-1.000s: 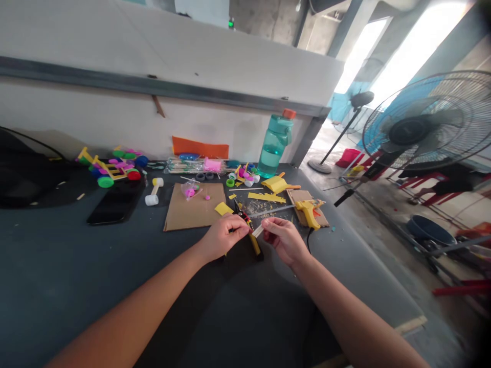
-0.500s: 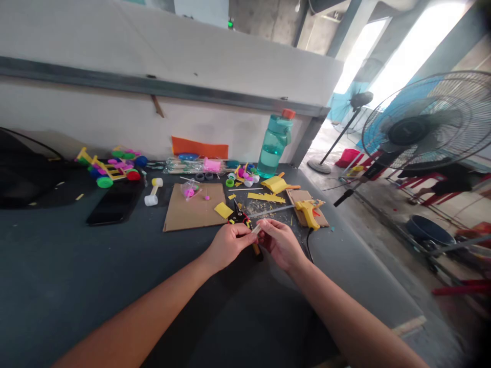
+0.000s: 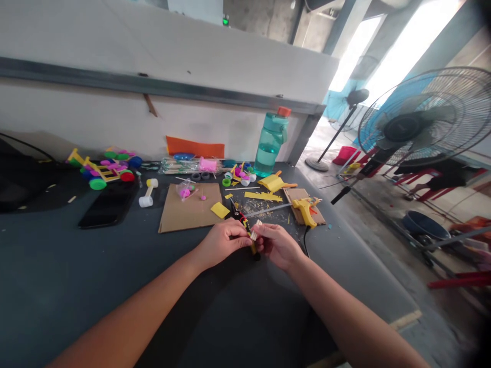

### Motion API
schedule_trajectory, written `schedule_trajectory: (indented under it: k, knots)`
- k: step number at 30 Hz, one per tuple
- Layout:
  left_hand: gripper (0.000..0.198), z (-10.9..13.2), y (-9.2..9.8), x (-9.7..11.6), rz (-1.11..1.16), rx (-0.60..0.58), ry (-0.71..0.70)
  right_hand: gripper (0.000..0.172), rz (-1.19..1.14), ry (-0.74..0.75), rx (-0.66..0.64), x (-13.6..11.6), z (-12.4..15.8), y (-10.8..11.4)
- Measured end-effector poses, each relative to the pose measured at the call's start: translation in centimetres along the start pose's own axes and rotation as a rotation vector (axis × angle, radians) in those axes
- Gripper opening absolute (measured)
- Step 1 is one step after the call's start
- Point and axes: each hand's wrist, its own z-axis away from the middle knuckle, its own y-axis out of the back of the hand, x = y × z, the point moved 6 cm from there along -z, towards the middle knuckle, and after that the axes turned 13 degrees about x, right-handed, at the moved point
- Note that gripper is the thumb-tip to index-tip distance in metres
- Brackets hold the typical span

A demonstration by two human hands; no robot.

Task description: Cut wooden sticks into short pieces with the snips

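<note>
A small row of short white sticks [image 3: 255, 231] is pinched between the thumb and fingers of my right hand [image 3: 279, 246]. My left hand [image 3: 224, 241] is closed, its thumb and fingertips pressed together at the lower left end of the sticks. Just behind the fingers lies a pair of cutting pliers [image 3: 243, 220] with black and yellow handles, partly hidden by my hands. A yellow square piece [image 3: 220, 210] rests left of the pliers. Further right, a yellow glue gun [image 3: 306, 210] lies on a small cardboard piece [image 3: 294, 195].
A cardboard sheet [image 3: 184, 217] holds a small bag and a pink bead. Phone [image 3: 107, 204], toy vehicles [image 3: 105, 168] and a white-wheeled axle [image 3: 149, 193] lie left. A teal bottle [image 3: 268, 145] stands behind yellow scraps [image 3: 263, 196]. A fan [image 3: 406, 128] stands right of the table.
The white sticks have turned more upright and show more of their side. My left fingers have shifted down along them. The whole view has moved slightly.
</note>
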Motion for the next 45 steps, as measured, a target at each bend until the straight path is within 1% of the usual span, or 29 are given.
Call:
schedule_trajectory:
  k: [7,12,14,18,23,26,30,33,36,38,43,45]
  knots:
    - [0.020,0.4,-0.2,0.7,-0.160,0.045,-0.164,0.024,0.075,0.015,0.010,0.4,0.1,-0.2]
    - [0.021,0.8,-0.1,1.3,-0.286,0.078,-0.271,0.025,0.111,0.086,0.016,0.2,0.2,-0.2]
    - [0.020,1.0,-0.1,1.6,-0.311,0.080,-0.314,0.026,0.138,0.151,0.029,-0.1,0.4,-0.3]
    - [0.018,1.4,-0.1,1.9,-0.365,0.094,-0.410,0.026,0.232,0.340,0.028,-1.2,1.1,-0.7]
    - [0.014,2.0,-0.2,2.1,-0.474,0.115,-0.548,0.026,0.497,0.582,0.044,-2.1,1.7,-0.9]
    - [0.012,1.9,-0.1,2.1,-0.511,0.114,-0.559,0.026,0.625,0.686,0.100,-2.4,1.8,-0.6]
    - [0.017,1.5,-0.2,2.2,-0.511,0.084,-0.528,0.021,0.660,0.751,0.144,-2.6,1.9,-0.3]
    - [0.020,1.4,-0.3,2.1,-0.480,0.079,-0.474,0.021,0.618,0.741,0.141,-2.7,1.8,-0.3]
    - [0.019,1.4,-0.5,1.9,-0.454,0.082,-0.421,0.022,0.538,0.678,0.120,-2.6,1.6,-0.3]
    - [0.020,1.4,-0.4,1.7,-0.451,0.081,-0.401,0.024,0.454,0.603,0.099,-2.3,1.4,-0.4]
    - [0.021,1.3,-0.2,1.7,-0.458,0.057,-0.391,0.025,0.240,0.337,0.070,-1.1,0.7,-0.4]
    - [0.022,1.3,-0.1,1.7,-0.461,0.045,-0.395,0.025,0.201,0.277,0.065,-0.8,0.5,-0.3]
